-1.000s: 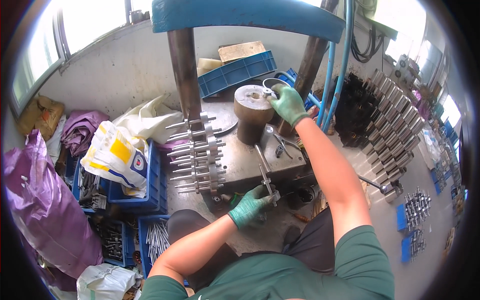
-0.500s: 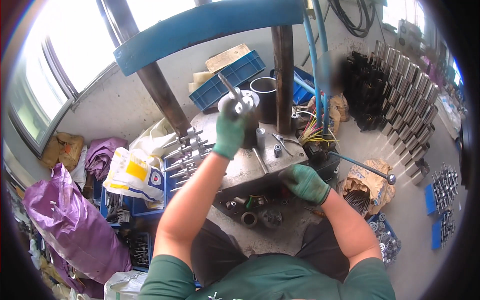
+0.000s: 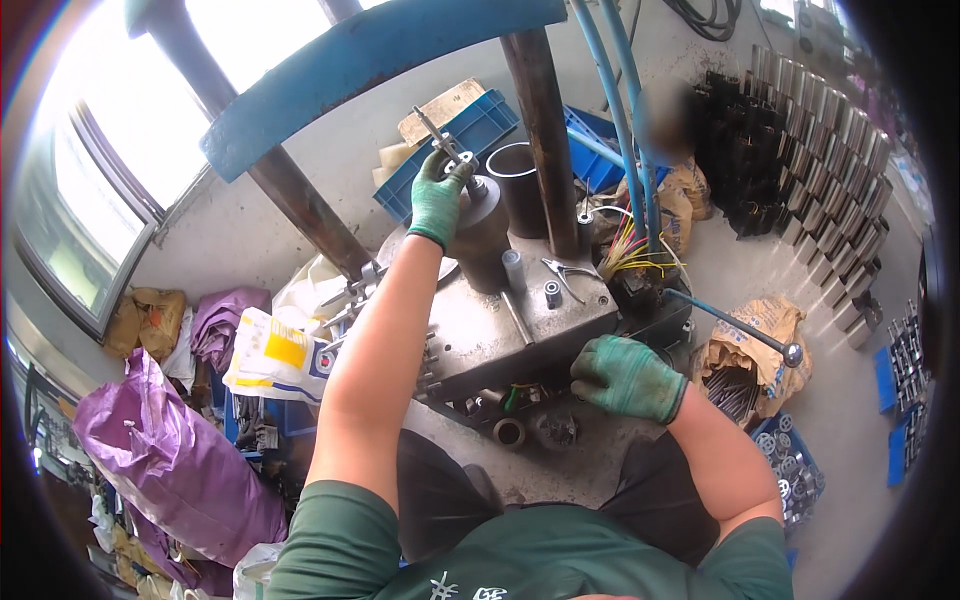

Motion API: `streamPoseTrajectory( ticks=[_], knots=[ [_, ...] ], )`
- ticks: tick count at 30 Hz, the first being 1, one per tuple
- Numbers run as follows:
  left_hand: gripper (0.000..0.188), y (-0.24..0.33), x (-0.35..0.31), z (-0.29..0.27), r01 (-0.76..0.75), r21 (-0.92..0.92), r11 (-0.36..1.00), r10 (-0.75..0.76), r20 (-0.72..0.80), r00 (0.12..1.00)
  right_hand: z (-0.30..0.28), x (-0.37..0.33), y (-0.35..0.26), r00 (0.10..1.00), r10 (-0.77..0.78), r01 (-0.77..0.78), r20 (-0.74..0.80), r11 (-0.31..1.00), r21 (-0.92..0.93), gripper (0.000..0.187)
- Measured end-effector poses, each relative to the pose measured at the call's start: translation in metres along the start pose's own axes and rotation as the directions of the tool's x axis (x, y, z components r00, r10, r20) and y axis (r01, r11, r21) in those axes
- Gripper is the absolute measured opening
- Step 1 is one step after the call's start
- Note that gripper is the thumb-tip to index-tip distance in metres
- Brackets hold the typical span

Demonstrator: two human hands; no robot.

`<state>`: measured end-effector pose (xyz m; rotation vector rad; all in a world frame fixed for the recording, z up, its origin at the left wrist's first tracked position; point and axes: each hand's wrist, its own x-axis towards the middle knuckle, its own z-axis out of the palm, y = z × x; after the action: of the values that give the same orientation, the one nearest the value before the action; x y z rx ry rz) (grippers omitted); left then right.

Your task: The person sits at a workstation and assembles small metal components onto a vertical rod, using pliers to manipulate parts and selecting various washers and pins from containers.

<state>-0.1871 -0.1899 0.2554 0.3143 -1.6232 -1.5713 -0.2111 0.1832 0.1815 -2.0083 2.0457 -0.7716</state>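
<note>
My left hand (image 3: 437, 203), in a green glove, is closed around a metal shaft (image 3: 432, 125) with a small wheel-like flange. It is above and beside the dark metal cylinder (image 3: 478, 235) on the press bed; whether the shaft's lower end touches the cylinder is hidden by the glove. My right hand (image 3: 630, 380), gloved the same, hangs in front of the bed's near edge with its fingers curled; its palm is hidden. On the bed (image 3: 465, 345) are a grey tube (image 3: 513, 268), a metal rod (image 3: 518, 318), a small ring-shaped part (image 3: 552, 293) and pliers (image 3: 568, 277).
Press columns (image 3: 545, 140) rise behind the bed under a blue crossbeam (image 3: 380, 70). A lever with a ball end (image 3: 792, 354) sticks out on the right. Purple sacks (image 3: 170, 450) lie on the left. Stacked metal tubes (image 3: 825, 180) stand at the right, near a box of wheels (image 3: 790, 470).
My view has shifted and tilted a little. My left hand has tilted the shaft further left at the cylinder's top. My right hand has drawn back from the bed's edge toward me.
</note>
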Motion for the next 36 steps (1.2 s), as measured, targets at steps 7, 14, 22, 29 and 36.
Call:
streamPoseTrajectory(
  ticks=[7,14,22,29,36],
  knots=[
    [0.056,-0.015,0.011,-0.022,-0.055,0.053,0.997,0.052,0.056,0.997,-0.089,-0.037,-0.022,0.982,-0.094,0.020,-0.166,0.916,-0.400,0.027],
    [0.057,-0.007,0.003,-0.005,0.006,0.054,0.999,-0.007,0.031,1.000,-0.172,-0.084,-0.001,0.817,0.536,-0.335,0.212,0.741,-0.582,0.046],
    [0.057,-0.004,0.006,-0.010,0.002,0.223,0.975,-0.002,0.001,1.000,-0.162,-0.083,0.004,0.805,0.497,-0.329,0.323,0.828,-0.454,0.053],
    [0.059,-0.013,0.012,-0.014,0.069,0.090,0.994,-0.073,0.040,0.997,-0.140,-0.097,0.006,0.841,0.487,-0.380,0.236,0.842,-0.383,0.041],
    [0.054,-0.008,0.006,-0.011,0.078,0.088,0.993,-0.080,0.027,0.996,-0.093,-0.142,-0.002,0.748,0.602,-0.494,0.278,0.785,-0.373,0.027]
  ],
)
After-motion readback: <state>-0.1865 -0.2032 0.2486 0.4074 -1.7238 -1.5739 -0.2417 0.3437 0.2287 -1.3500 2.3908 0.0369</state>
